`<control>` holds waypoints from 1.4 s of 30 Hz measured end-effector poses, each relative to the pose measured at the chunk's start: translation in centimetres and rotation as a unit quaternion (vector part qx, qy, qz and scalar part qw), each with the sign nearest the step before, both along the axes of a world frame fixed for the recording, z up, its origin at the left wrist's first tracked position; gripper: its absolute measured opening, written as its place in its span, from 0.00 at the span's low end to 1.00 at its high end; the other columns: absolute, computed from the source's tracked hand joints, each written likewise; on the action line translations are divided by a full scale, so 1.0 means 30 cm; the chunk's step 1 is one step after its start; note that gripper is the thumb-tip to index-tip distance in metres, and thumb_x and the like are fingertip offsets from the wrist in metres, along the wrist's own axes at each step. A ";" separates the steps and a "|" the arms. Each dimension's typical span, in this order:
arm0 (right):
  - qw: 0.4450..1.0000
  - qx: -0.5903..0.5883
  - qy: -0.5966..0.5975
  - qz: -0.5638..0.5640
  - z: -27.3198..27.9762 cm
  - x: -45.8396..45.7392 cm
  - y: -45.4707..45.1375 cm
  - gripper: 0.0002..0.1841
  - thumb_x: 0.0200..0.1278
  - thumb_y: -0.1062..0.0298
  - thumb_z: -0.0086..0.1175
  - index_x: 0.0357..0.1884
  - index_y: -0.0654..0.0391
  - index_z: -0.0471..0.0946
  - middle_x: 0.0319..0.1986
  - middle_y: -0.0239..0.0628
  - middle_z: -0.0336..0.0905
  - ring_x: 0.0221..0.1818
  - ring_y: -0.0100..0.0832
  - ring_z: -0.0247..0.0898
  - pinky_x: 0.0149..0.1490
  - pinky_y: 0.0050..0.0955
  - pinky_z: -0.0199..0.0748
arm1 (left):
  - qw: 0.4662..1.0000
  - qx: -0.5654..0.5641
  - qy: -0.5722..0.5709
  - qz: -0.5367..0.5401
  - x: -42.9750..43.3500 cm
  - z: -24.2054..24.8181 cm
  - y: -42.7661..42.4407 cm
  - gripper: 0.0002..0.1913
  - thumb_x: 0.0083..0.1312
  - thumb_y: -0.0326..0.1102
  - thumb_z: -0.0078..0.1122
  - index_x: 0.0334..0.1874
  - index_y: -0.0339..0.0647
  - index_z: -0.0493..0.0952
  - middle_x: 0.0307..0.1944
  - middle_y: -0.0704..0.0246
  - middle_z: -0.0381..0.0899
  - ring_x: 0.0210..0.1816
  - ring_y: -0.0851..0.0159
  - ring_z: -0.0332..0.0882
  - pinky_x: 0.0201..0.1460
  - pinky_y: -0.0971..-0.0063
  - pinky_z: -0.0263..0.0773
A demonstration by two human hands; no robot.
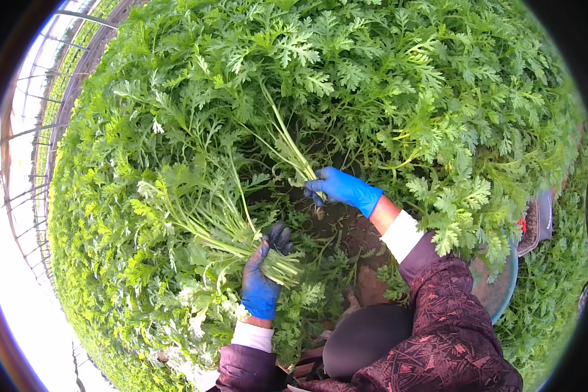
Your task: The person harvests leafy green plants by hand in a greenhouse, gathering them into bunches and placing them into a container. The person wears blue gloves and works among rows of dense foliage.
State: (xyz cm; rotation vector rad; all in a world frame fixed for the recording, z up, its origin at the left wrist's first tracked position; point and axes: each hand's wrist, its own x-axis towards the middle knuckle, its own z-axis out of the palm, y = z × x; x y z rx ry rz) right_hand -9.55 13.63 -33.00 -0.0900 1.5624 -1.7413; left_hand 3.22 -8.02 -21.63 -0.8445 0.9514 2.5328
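Note:
My left hand (262, 281), in a blue glove with darkly stained fingers, grips a bunch of cut green stems (279, 267). The stem ends point right, and the leafy tops fan out to the upper left. Farther forward and to the right, my right hand (340, 188), gloved the same way, is closed around a thinner cluster of pale stems (289, 142). Those stems lean up and left into the standing greens (313, 63), whose deeply lobed leaves look like garland chrysanthemum. Leaves hide the tops of this cluster. Whether it is still rooted cannot be told.
Bare brown soil (367, 279) shows between the plants below my right hand. A round tub with a blue-green rim (512, 281) stands by my right elbow, near a crate (529, 232). Greenhouse framing (29, 196) curves along the left. A dark rounded shape (367, 340) lies close before me.

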 end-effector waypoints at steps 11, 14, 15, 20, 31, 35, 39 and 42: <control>0.950 0.023 0.003 0.311 0.262 0.216 -0.110 0.17 0.68 0.54 0.48 0.37 0.61 0.77 0.23 0.28 0.75 0.24 0.21 0.67 0.30 0.24 0.67 | 0.988 0.117 -0.012 -0.097 0.019 -0.004 0.041 0.26 0.62 0.37 0.55 0.61 0.32 0.65 0.51 0.58 0.76 0.45 0.58 0.77 0.46 0.61 0.75; 0.965 -0.026 -0.057 0.256 0.283 0.228 -0.089 0.18 0.66 0.53 0.51 0.38 0.61 0.77 0.24 0.29 0.76 0.25 0.20 0.67 0.30 0.23 0.67 | 0.986 0.135 0.063 -0.071 0.021 0.007 0.036 0.23 0.60 0.31 0.56 0.57 0.31 0.69 0.51 0.57 0.76 0.50 0.58 0.75 0.51 0.62 0.73; 0.967 -0.023 -0.046 0.249 0.296 0.237 -0.083 0.18 0.66 0.52 0.51 0.38 0.61 0.77 0.24 0.29 0.76 0.25 0.19 0.67 0.30 0.23 0.67 | 0.999 0.030 -0.025 0.008 0.017 0.007 0.043 0.18 0.61 0.32 0.56 0.52 0.32 0.73 0.45 0.59 0.78 0.47 0.58 0.75 0.51 0.63 0.72; 0.969 -0.101 -0.015 0.226 0.343 0.283 -0.027 0.14 0.66 0.55 0.52 0.43 0.55 0.77 0.29 0.28 0.77 0.24 0.19 0.67 0.29 0.21 0.68 | 0.999 0.048 0.016 0.018 -0.024 0.056 0.052 0.10 0.67 0.39 0.54 0.39 0.38 0.73 0.33 0.68 0.75 0.39 0.62 0.74 0.47 0.66 0.72; 0.890 0.300 0.335 0.081 0.271 0.425 -0.067 0.18 0.53 0.54 0.50 0.26 0.61 0.80 0.23 0.52 0.76 0.30 0.51 0.76 0.36 0.46 0.74 | 0.997 0.027 0.078 0.000 -0.052 0.138 0.089 0.07 0.69 0.39 0.50 0.36 0.44 0.68 0.28 0.74 0.65 0.27 0.72 0.62 0.32 0.76 0.60; 0.799 0.501 0.252 0.217 0.097 0.318 0.128 0.16 0.55 0.55 0.54 0.39 0.55 0.80 0.37 0.47 0.79 0.39 0.48 0.76 0.42 0.45 0.75 | 0.952 0.244 0.187 0.000 -0.094 0.313 0.080 0.08 0.71 0.37 0.47 0.36 0.40 0.65 0.26 0.76 0.62 0.24 0.75 0.59 0.31 0.77 0.58; 0.809 0.385 0.388 0.218 0.035 0.402 0.185 0.14 0.53 0.60 0.53 0.40 0.53 0.81 0.35 0.46 0.80 0.41 0.46 0.77 0.45 0.43 0.75 | 0.894 0.334 0.299 0.017 -0.051 0.590 0.077 0.29 0.62 0.21 0.51 0.64 0.20 0.52 0.20 0.67 0.69 0.20 0.69 0.70 0.20 0.76 0.75; 0.828 0.212 0.246 0.457 0.087 0.489 0.079 0.17 0.54 0.56 0.54 0.44 0.52 0.80 0.39 0.43 0.80 0.45 0.44 0.75 0.47 0.42 0.73 | 0.850 0.333 0.407 0.045 -0.010 0.745 0.068 0.30 0.62 0.20 0.46 0.66 0.21 0.50 0.16 0.59 0.71 0.15 0.62 0.71 0.16 0.71 0.77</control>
